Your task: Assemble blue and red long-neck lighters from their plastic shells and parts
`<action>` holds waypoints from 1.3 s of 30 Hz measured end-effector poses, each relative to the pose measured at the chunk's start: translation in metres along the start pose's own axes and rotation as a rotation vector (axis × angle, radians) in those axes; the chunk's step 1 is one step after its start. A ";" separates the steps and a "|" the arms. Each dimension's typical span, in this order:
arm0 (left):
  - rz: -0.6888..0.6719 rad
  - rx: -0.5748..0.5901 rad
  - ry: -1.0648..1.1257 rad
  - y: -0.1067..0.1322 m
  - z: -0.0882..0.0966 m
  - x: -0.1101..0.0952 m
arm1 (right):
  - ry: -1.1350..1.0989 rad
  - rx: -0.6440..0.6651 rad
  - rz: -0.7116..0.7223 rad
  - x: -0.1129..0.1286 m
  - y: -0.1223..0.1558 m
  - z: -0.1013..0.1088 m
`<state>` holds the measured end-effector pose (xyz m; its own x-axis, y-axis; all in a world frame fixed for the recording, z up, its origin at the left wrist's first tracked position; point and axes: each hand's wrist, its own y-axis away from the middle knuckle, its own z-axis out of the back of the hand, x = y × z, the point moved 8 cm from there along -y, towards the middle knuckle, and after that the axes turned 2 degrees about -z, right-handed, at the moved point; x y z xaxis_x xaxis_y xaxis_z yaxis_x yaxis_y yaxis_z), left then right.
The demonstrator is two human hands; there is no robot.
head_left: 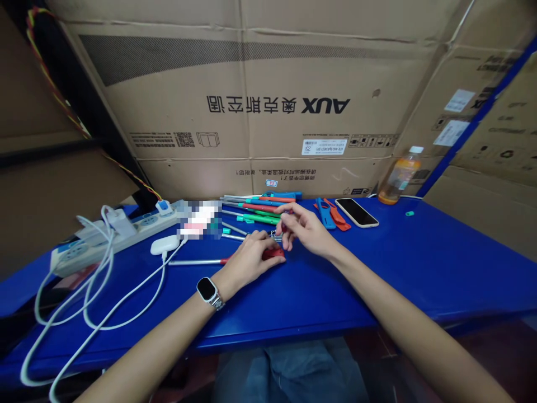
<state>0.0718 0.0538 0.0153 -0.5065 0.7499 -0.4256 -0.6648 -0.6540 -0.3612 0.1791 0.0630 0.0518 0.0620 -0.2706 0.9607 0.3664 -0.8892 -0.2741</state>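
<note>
My left hand [251, 257] lies on the blue table with its fingers closed over the red handle of a tool with a long silver tube [195, 262]. The tube points left, and the hand covers much of the handle. Just right and above, my right hand [304, 226] has its fingers curled, with a small dark red thing [284, 225] at the fingertips, too small to name. Behind both hands is a pile of similar silver-tubed tools with red, green, blue and orange handles [262, 207]. Some have teal parts [226, 230].
Blue and orange handle-like pieces [326, 214] lie right of the pile, beside a phone [356, 212]. A drink bottle [399, 176] stands back right. Power strips [142, 229], a white case [165, 244] and looping white cables [109, 263] occupy the left. Cardboard [260, 73] walls the back.
</note>
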 end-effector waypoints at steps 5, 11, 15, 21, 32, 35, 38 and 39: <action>0.043 -0.014 0.127 0.001 -0.005 0.008 | 0.050 0.035 -0.005 0.004 0.003 0.003; 0.064 -0.029 0.136 0.000 -0.006 0.010 | 0.188 -0.119 -0.001 0.008 -0.003 0.013; 0.059 -0.031 0.126 0.000 -0.006 0.010 | 0.193 -0.215 -0.004 0.005 -0.003 0.017; 0.059 -0.022 0.096 0.001 -0.006 0.011 | 0.162 -0.304 0.027 0.002 0.001 0.018; -0.041 -0.024 -0.089 0.006 0.012 -0.014 | 0.228 -0.300 0.005 0.003 0.023 0.033; -0.036 0.036 -0.145 0.017 0.025 -0.009 | 0.453 -0.294 -0.199 -0.014 0.037 0.051; 0.007 0.118 -0.200 0.030 0.029 0.006 | 0.709 -0.276 -0.349 -0.034 0.050 0.062; 0.008 0.135 -0.205 0.033 0.029 0.010 | 0.785 -0.263 -0.369 -0.039 0.052 0.063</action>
<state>0.0290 0.0425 0.0229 -0.6040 0.7581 -0.2459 -0.7206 -0.6513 -0.2379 0.2539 0.0509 0.0027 -0.7038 -0.0396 0.7093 0.0075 -0.9988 -0.0483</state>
